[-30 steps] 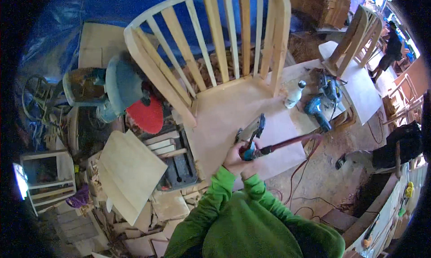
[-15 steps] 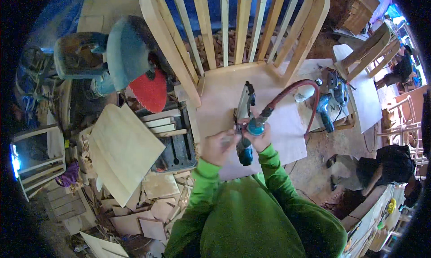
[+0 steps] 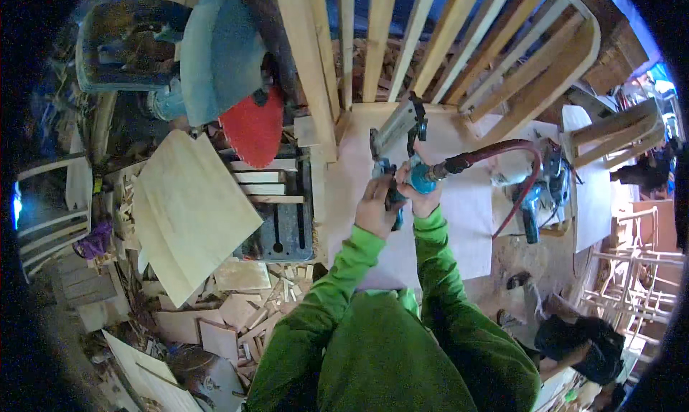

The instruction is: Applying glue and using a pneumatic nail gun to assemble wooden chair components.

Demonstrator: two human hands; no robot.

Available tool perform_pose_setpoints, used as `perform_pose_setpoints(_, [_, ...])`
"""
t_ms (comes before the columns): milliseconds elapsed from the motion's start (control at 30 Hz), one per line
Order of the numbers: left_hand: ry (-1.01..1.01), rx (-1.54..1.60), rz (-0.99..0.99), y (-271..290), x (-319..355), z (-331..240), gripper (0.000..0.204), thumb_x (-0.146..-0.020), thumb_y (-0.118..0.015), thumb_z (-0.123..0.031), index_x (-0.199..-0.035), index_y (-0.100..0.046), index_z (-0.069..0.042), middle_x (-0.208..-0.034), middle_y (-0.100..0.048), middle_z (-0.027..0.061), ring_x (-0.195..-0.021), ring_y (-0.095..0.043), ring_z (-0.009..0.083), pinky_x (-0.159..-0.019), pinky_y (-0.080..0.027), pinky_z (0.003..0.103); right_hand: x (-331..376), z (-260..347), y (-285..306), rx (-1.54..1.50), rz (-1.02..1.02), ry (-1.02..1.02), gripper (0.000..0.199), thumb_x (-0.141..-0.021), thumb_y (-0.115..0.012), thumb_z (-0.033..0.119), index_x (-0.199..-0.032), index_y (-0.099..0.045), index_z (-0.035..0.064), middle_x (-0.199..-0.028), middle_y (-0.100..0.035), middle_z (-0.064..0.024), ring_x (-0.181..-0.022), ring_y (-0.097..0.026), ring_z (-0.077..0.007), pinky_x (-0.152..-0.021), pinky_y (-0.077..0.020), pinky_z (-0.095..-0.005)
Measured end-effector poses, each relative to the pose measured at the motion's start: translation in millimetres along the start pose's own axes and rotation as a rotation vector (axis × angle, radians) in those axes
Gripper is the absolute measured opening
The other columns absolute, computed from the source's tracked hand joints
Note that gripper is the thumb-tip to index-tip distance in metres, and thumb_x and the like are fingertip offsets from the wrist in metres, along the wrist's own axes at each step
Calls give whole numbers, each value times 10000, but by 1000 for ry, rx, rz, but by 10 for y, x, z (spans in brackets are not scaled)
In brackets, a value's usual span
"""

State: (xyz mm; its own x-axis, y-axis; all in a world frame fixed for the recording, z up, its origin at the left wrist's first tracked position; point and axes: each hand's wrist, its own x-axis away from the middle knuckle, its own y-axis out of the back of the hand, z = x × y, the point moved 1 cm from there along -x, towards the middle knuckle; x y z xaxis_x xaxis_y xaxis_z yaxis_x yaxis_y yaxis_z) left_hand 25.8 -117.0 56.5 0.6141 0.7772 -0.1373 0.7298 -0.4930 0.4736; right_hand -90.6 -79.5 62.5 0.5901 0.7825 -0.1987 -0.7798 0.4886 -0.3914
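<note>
My left hand [image 3: 375,205] is wrapped around the dark lower part of a nail gun [image 3: 395,133]. My right hand [image 3: 425,205] grips the same nail gun at its teal end, where a red air hose [image 3: 495,152] joins and curves off to the right. The tool's long metal magazine points away from me and is tilted, above the seat of a wooden bench [image 3: 459,232] covered by a pale panel. Behind it rises the slatted wooden backrest [image 3: 384,46]. My fingers partly hide the tool's body.
To the left stands a teal mitre saw [image 3: 222,60] with a red blade [image 3: 255,128] over a grey base holding wood strips. A plywood sheet [image 3: 194,211] leans below it. Offcuts litter the floor. A teal power tool [image 3: 531,204] lies at right; a person [image 3: 574,340] crouches beyond.
My left hand, apart and blurred before, has closed on the nail gun. The tool has turned slightly, its magazine tilting right. My view has shifted, so the saw and the person appear elsewhere.
</note>
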Motion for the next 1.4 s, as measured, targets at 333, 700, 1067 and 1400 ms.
perform_pose_setpoints(333, [-107, -76, -129, -207, -244, 287, 533, -735, -647, -86, -1227, -455, -12, -1108, -536, 175, -936, -513, 360, -814, -445, 416, -330, -287, -57, -4, -77, -70, 834, -539, -595, -173, -1322, -384, 26, -858, -502, -37, -733, -533, -146, -626, -478, -280])
perform_pose_setpoints(700, [-71, -111, -192, -326, -443, 423, 483, -778, -582, -92, -1227, -450, 26, -1098, -525, 183, -898, -499, 355, -749, -444, 407, -653, -380, -115, 152, -25, -113, 824, -562, -596, -143, -1333, -357, 22, -801, -537, -43, -687, -553, -131, -588, -487, -266])
perform_pose_setpoints(1067, [-212, -239, -406, -558, -322, 663, 474, -717, -575, -160, -1125, -498, 69, -962, -523, 190, -775, -495, 372, -616, -439, 426, -422, -632, -135, 509, -119, 99, 429, -709, -649, -48, -1089, -460, 12, -881, -559, -54, -790, -529, -137, -724, -447, -268])
perform_pose_setpoints(1400, [-245, -21, -239, -158, -200, 695, 324, -801, -575, -98, -1090, -533, 45, -1012, -563, 208, -872, -551, 357, -757, -459, 388, -311, -696, -57, 765, -133, 207, 246, -703, -610, 9, -936, -537, 42, -973, -605, -87, -878, -569, -207, -772, -445, -317])
